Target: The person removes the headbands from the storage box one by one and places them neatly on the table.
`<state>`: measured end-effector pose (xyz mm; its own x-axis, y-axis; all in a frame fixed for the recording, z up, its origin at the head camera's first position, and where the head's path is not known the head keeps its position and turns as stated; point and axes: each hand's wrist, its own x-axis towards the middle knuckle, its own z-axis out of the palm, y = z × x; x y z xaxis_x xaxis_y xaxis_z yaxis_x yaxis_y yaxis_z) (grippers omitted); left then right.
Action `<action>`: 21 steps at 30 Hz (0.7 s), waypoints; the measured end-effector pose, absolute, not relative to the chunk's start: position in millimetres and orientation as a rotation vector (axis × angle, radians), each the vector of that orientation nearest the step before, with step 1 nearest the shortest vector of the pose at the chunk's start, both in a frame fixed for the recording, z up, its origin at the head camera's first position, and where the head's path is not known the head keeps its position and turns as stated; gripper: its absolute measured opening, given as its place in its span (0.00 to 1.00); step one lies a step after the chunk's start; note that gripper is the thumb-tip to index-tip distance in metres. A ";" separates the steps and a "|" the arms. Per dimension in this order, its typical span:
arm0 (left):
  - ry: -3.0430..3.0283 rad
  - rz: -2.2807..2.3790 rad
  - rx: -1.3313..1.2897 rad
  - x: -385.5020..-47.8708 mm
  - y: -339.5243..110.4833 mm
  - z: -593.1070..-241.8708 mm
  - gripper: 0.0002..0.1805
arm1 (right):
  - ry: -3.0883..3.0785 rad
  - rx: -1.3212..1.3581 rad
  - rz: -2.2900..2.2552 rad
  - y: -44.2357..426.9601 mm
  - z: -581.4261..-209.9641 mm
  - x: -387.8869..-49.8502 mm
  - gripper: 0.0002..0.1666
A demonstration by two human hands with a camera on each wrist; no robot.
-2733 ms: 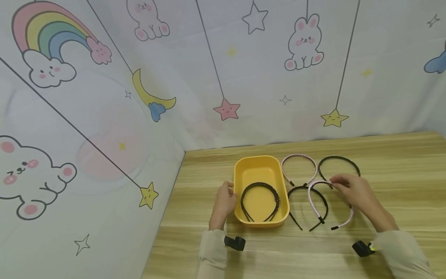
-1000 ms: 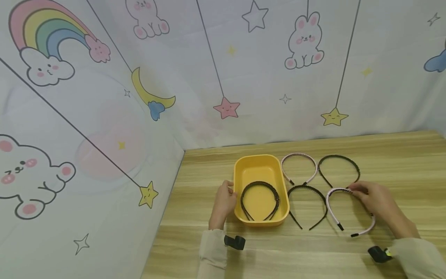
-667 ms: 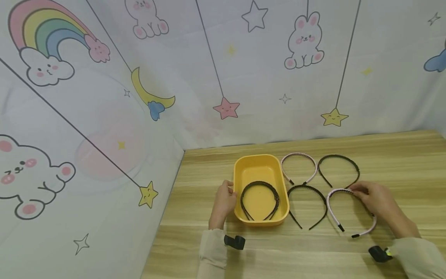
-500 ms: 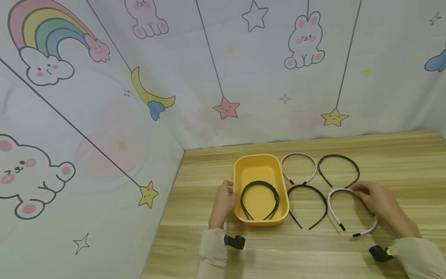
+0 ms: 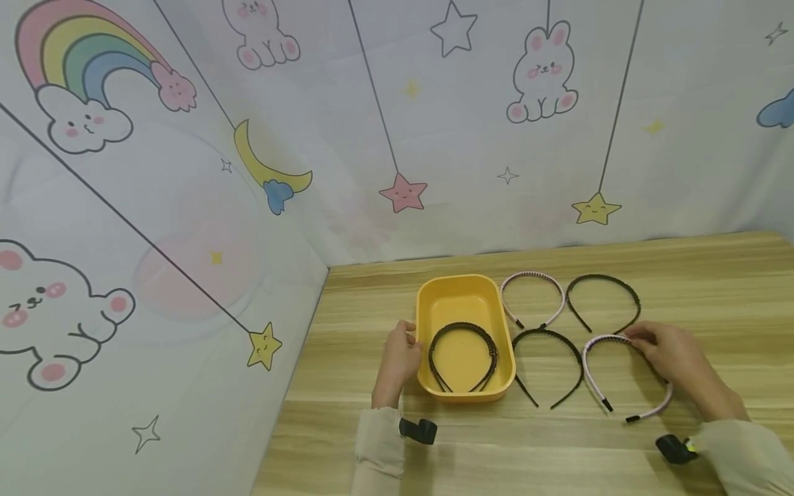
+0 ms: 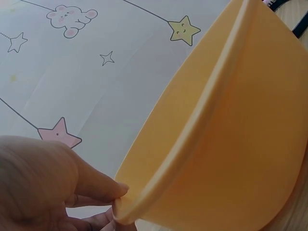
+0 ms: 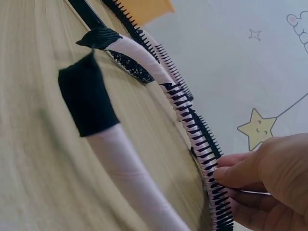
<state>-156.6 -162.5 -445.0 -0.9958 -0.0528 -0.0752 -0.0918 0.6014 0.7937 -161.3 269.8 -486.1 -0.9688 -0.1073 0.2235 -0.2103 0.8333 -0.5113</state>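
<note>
My left hand [image 5: 398, 359] pinches the left rim of the yellow plastic tub [image 5: 459, 304]; the left wrist view shows the thumb [image 6: 103, 186] over the rim. Two or so black headbands [image 5: 462, 325] lie overlapped inside the tub. Beyond the tub's right side, my right hand [image 5: 675, 358] pinches a pale pink headband [image 5: 592, 379] at its toothed upper curve. In the right wrist view, thumb and fingers close on the dark teeth, and a black-tipped end [image 7: 89, 98] points toward the camera. Part of this headband's right side is hidden behind the hand in the head view.
Another pink headband [image 5: 532, 274] lies right of the tub, with a black headband [image 5: 604, 277] beside it. A second black headband [image 5: 579, 372] lies between the tub and the held one. The wooden table [image 5: 527, 455] meets a patterned white cloth [image 5: 465, 227] at its back and left.
My right hand has carried the pink headband right and toward the front, off the black headband it overlapped. It has stayed almost still over the last second. My left hand stays on the tub.
</note>
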 end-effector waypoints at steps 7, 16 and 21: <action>2.785 1.375 -0.122 -156.5 -162.6 -445.1 0.17 | -2.845 0.256 0.816 271.2 -486.2 -163.9 0.07; 2.799 1.352 -0.124 -156.7 -162.8 -444.8 0.18 | -2.824 0.275 0.794 272.9 -488.0 -167.7 0.06; 2.791 1.346 -0.122 -156.9 -163.1 -445.2 0.18 | -2.823 0.287 0.771 272.5 -488.2 -168.8 0.07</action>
<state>-156.9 -163.1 -445.2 -0.9961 -0.0533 -0.0708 -0.0886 0.6201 0.7795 -168.8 272.5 -488.2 -0.9609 -0.1332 0.2426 -0.2381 0.8449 -0.4791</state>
